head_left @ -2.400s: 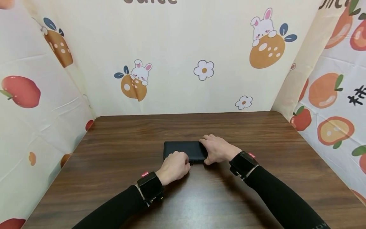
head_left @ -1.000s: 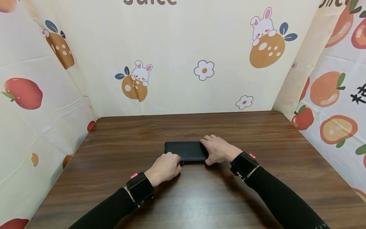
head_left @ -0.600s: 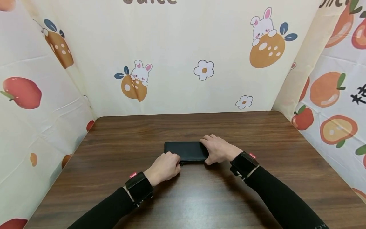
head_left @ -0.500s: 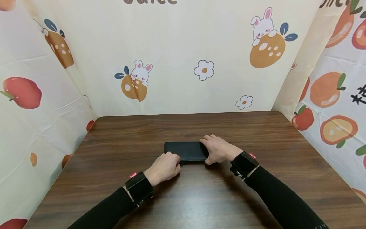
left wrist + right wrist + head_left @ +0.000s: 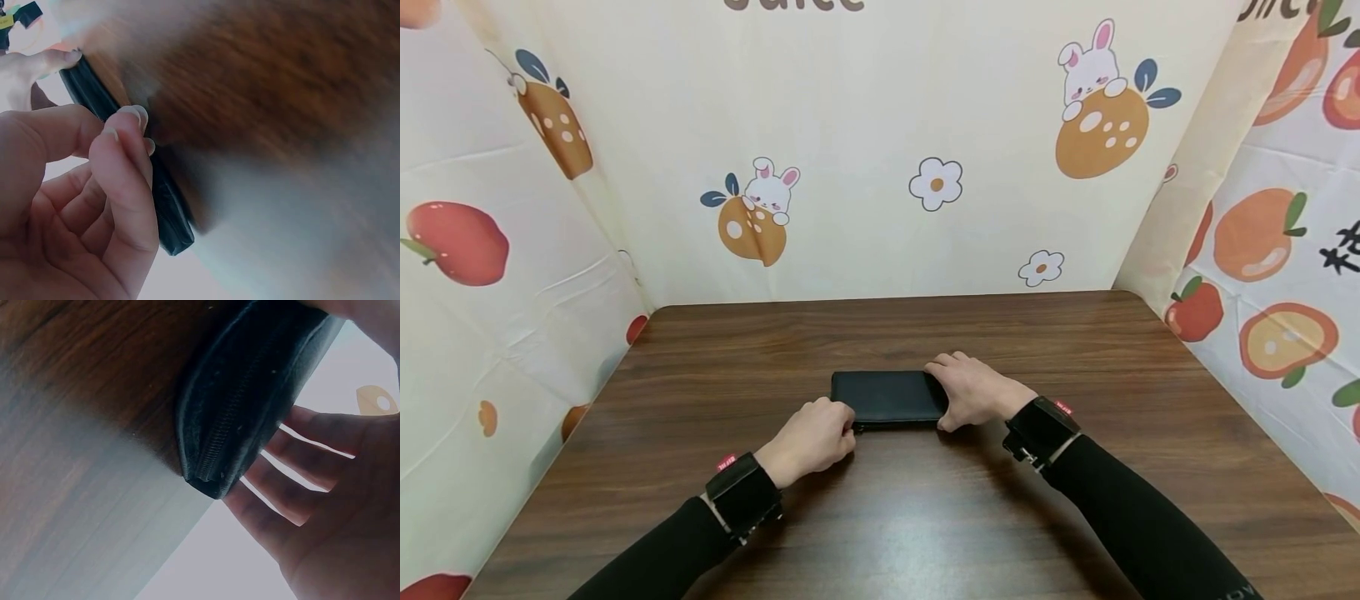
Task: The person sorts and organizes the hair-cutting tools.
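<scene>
A black zip wallet lies flat on the wooden table, its long side towards me. My left hand is at the wallet's front left, thumb and fingertips pinching the small zipper pull at the front edge; the pull is mostly hidden between them. In the left wrist view, the wallet's dark edge runs behind those fingers. My right hand holds the right end, thumb on the near side and fingers on the far side. Zipper teeth show along that end in the right wrist view.
The brown wooden table extends around the wallet. A cream printed cloth stands behind its far edge, and more fruit-printed cloth hangs at the left and right sides.
My left hand has slid left along the wallet's front edge with the zipper pull, pausing briefly midway. The right hand and the wallet have stayed nearly still.
</scene>
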The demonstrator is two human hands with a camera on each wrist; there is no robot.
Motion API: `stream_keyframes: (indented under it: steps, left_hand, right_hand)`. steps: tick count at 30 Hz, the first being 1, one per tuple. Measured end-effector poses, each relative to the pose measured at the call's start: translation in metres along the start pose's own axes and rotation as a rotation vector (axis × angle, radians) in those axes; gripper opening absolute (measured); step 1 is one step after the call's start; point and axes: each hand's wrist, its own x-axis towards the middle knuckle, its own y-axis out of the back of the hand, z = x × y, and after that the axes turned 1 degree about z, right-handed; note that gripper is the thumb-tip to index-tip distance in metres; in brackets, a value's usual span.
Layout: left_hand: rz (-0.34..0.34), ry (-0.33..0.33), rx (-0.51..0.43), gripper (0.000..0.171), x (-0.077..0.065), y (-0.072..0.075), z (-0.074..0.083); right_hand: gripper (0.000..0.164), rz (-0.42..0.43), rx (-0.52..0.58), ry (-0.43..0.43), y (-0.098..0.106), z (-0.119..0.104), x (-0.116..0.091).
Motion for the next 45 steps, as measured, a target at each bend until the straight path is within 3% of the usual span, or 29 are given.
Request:
stream_keyframes:
  steps: [18,31,45]
  left_hand:
    - [-0.013,-0.015,0.013,0.027,0.003,0.002,-0.002]
    - [-0.003,0.056,0.008,0.026,-0.002,0.009,-0.015]
    - [0.0,0.053,0.001,0.026,-0.001,0.009,-0.023]
  right_hand:
    - [0.085,0.002,0.001,0.002,0.0,0.0,0.001]
    - [0.085,-0.007,-0.003,-0.013,0.0,0.0,0.0]
    - [0.085,-0.001,0.016,-0.019,0.0,0.0,-0.001]
